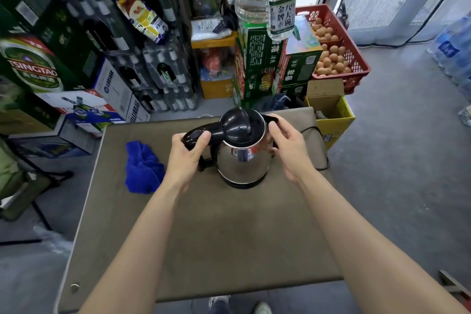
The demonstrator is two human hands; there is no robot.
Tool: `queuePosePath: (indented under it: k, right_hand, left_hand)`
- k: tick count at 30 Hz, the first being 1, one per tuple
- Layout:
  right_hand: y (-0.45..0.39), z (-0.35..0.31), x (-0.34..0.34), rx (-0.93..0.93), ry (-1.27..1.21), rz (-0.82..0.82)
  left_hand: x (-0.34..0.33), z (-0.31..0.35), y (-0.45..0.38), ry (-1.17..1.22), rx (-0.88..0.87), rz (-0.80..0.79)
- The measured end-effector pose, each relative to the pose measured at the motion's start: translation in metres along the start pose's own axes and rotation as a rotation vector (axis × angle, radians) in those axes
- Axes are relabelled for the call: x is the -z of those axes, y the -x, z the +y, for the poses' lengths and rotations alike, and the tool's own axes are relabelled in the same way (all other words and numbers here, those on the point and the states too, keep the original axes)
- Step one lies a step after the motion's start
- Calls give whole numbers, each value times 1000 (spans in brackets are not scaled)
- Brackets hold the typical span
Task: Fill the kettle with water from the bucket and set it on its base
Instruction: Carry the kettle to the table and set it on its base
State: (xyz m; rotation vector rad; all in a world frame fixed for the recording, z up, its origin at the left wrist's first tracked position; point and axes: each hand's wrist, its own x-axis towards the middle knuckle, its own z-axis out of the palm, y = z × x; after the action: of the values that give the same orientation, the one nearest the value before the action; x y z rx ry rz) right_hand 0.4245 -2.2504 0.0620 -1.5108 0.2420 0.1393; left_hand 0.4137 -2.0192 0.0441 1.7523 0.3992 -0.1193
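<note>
Head camera view: a steel kettle (242, 158) stands near the middle of a brown table (229, 237), on what looks like its black base. Left hand (187, 154) grips the handle to steady it. Right hand (285, 143) curls loosely beside the spout, fingertips touching the black lid (238, 126), probably working it. A blue cloth (142, 168) lies left of the kettle. No bucket is visible; the water level is hidden.
</note>
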Motion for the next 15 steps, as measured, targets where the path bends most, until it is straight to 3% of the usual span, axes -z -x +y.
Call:
queuePosePath:
  k: [11,15]
  right_hand:
    - [-12,14,2,1,10,19]
    - [-5,18,-3,29,53,56]
  left_hand:
    - [1,-6,-31,-55,17,-60]
    - [-4,-6,-23,-86,-5,-5]
